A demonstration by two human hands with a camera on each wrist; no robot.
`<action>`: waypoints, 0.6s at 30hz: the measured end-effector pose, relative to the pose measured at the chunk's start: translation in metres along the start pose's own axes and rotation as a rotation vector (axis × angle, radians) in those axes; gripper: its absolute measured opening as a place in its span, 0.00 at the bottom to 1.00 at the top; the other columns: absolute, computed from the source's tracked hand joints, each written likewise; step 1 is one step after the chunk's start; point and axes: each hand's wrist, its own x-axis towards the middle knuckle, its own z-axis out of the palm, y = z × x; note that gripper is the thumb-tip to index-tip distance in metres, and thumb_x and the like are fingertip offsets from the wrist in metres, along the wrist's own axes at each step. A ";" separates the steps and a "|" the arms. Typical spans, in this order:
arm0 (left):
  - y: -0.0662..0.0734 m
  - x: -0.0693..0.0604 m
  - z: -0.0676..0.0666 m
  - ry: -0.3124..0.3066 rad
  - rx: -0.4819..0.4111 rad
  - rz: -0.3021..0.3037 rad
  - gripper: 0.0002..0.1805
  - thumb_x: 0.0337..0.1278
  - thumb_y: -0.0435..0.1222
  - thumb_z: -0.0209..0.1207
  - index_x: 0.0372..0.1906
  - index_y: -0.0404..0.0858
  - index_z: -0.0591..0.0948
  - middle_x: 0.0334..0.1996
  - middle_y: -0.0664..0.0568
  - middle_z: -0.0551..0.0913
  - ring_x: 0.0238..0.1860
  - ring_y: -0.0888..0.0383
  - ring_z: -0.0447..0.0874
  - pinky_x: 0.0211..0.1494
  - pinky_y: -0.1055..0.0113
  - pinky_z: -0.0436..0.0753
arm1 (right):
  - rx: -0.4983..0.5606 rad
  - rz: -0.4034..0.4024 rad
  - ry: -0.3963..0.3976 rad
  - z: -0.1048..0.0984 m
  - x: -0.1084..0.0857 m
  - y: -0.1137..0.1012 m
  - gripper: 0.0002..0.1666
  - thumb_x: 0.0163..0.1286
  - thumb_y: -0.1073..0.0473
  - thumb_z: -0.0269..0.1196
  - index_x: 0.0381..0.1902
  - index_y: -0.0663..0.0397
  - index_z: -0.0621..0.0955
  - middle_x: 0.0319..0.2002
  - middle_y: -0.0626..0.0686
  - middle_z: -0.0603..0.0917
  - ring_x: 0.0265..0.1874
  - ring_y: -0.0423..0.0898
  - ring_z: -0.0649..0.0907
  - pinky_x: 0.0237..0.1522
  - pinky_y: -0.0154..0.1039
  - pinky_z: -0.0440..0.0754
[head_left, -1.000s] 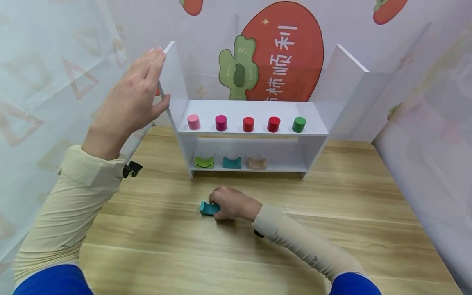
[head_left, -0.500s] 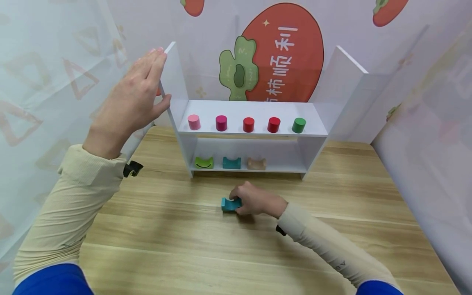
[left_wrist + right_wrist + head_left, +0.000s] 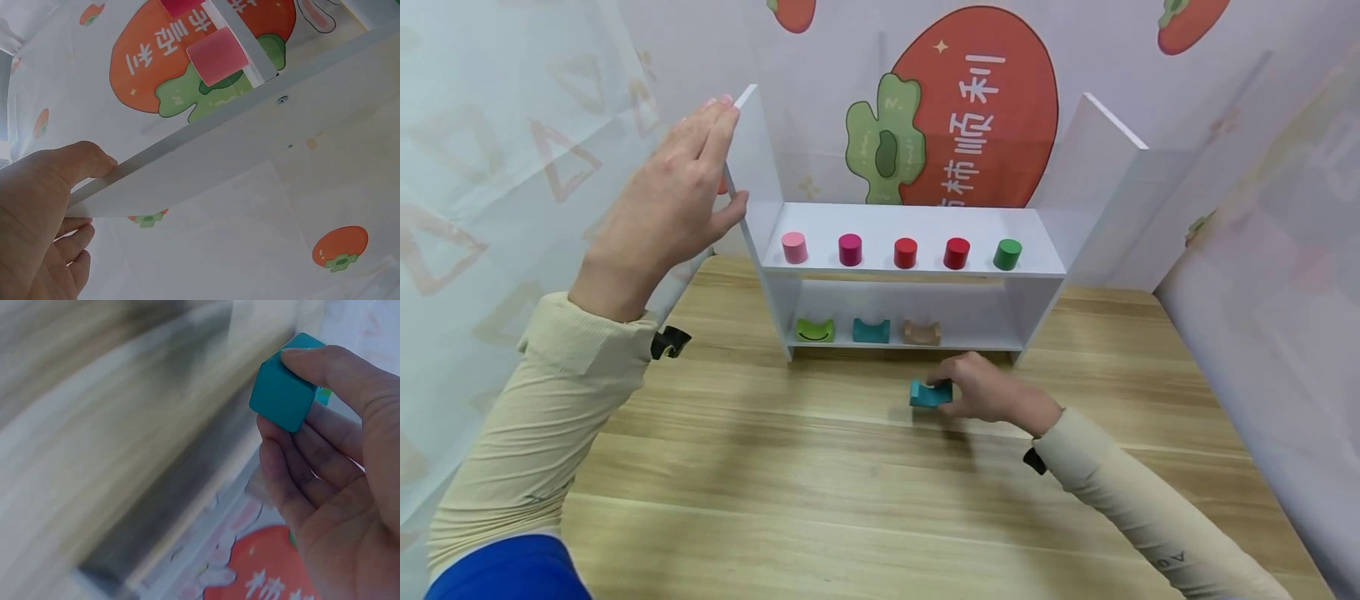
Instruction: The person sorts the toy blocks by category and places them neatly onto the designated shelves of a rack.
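My right hand (image 3: 988, 390) pinches a teal wooden block (image 3: 928, 395) with a scooped top, held just in front of the shelf's lower right. In the right wrist view the thumb presses one side of the teal block (image 3: 284, 394), with fingers on the other. My left hand (image 3: 666, 200) holds the left side panel (image 3: 752, 158) of a white two-tier shelf (image 3: 910, 217); the left wrist view has the thumb on the panel's edge (image 3: 181, 147) and fingers behind. Along the lower tier stand a green scooped block (image 3: 816, 332), a teal one (image 3: 871, 332) and a beige one (image 3: 922, 333).
Several small cylinders line the upper tier, from a pink cylinder (image 3: 794, 248) at left to a green cylinder (image 3: 1007, 254) at right. The right side panel (image 3: 1097, 183) rises high. A wooden table (image 3: 820, 500) lies beneath, with printed cloth (image 3: 1247, 208) around it.
My right hand has carried the teal block rightward and toward the shelf, from left of centre to before its lower right. The left hand and shelf have stayed in place.
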 end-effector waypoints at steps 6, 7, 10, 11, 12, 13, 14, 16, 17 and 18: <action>0.000 0.000 0.000 -0.005 -0.002 0.002 0.45 0.64 0.28 0.64 0.81 0.26 0.57 0.80 0.31 0.62 0.84 0.38 0.57 0.91 0.55 0.52 | -0.033 -0.007 0.076 -0.013 -0.015 0.023 0.22 0.62 0.64 0.77 0.55 0.63 0.89 0.50 0.57 0.92 0.45 0.46 0.90 0.52 0.49 0.93; 0.000 0.000 0.000 -0.005 -0.001 0.002 0.45 0.64 0.28 0.64 0.81 0.26 0.57 0.81 0.31 0.62 0.84 0.38 0.57 0.91 0.55 0.52 | -0.037 -0.006 0.085 -0.015 -0.017 0.026 0.22 0.62 0.64 0.77 0.54 0.63 0.89 0.50 0.57 0.92 0.45 0.47 0.90 0.52 0.49 0.93; -0.001 0.000 0.000 -0.007 0.003 0.004 0.45 0.64 0.28 0.64 0.82 0.27 0.56 0.81 0.32 0.62 0.85 0.39 0.56 0.91 0.55 0.52 | -0.060 -0.002 0.114 -0.025 -0.023 0.035 0.20 0.61 0.65 0.77 0.52 0.63 0.89 0.48 0.58 0.92 0.42 0.47 0.90 0.49 0.50 0.94; -0.001 0.000 0.000 -0.006 0.004 0.006 0.45 0.64 0.28 0.64 0.82 0.27 0.56 0.81 0.32 0.62 0.85 0.39 0.56 0.91 0.55 0.52 | -0.068 -0.003 0.125 -0.027 -0.024 0.038 0.20 0.60 0.66 0.77 0.51 0.63 0.89 0.47 0.58 0.93 0.42 0.47 0.90 0.49 0.50 0.94; -0.001 0.000 0.000 -0.005 0.004 0.007 0.45 0.64 0.28 0.64 0.82 0.27 0.56 0.81 0.32 0.62 0.84 0.39 0.56 0.91 0.55 0.52 | -0.075 -0.002 0.134 -0.031 -0.026 0.041 0.19 0.60 0.66 0.77 0.50 0.63 0.90 0.47 0.58 0.92 0.41 0.47 0.89 0.48 0.51 0.94; -0.001 0.000 0.000 -0.005 0.004 0.009 0.45 0.64 0.28 0.64 0.82 0.27 0.56 0.81 0.32 0.62 0.85 0.39 0.56 0.91 0.55 0.52 | -0.084 -0.001 0.143 -0.034 -0.027 0.043 0.19 0.60 0.67 0.77 0.50 0.63 0.90 0.46 0.58 0.92 0.40 0.47 0.89 0.47 0.51 0.94; -0.001 0.000 0.000 -0.002 0.003 0.012 0.45 0.64 0.28 0.64 0.81 0.26 0.57 0.81 0.31 0.62 0.84 0.38 0.57 0.91 0.55 0.52 | -0.092 -0.002 0.150 -0.037 -0.028 0.045 0.18 0.60 0.67 0.76 0.50 0.63 0.90 0.46 0.58 0.92 0.39 0.47 0.88 0.47 0.52 0.94; -0.001 0.000 0.001 0.002 0.000 0.015 0.44 0.64 0.28 0.64 0.81 0.26 0.57 0.81 0.31 0.62 0.84 0.38 0.57 0.91 0.55 0.52 | -0.108 -0.002 0.164 -0.044 -0.029 0.048 0.18 0.60 0.68 0.77 0.50 0.63 0.90 0.46 0.58 0.92 0.40 0.48 0.88 0.48 0.53 0.94; -0.001 0.000 0.001 0.004 0.000 0.017 0.44 0.64 0.28 0.64 0.81 0.26 0.57 0.80 0.31 0.62 0.84 0.38 0.57 0.91 0.55 0.52 | -0.112 0.004 0.169 -0.048 -0.029 0.050 0.18 0.60 0.68 0.77 0.50 0.63 0.90 0.46 0.58 0.92 0.40 0.49 0.88 0.48 0.54 0.94; -0.001 -0.001 0.001 0.004 0.000 0.017 0.44 0.64 0.28 0.64 0.81 0.26 0.57 0.80 0.31 0.62 0.84 0.38 0.57 0.91 0.55 0.52 | -0.119 0.010 0.171 -0.051 -0.029 0.051 0.19 0.59 0.69 0.77 0.50 0.63 0.90 0.46 0.58 0.92 0.40 0.49 0.88 0.49 0.55 0.94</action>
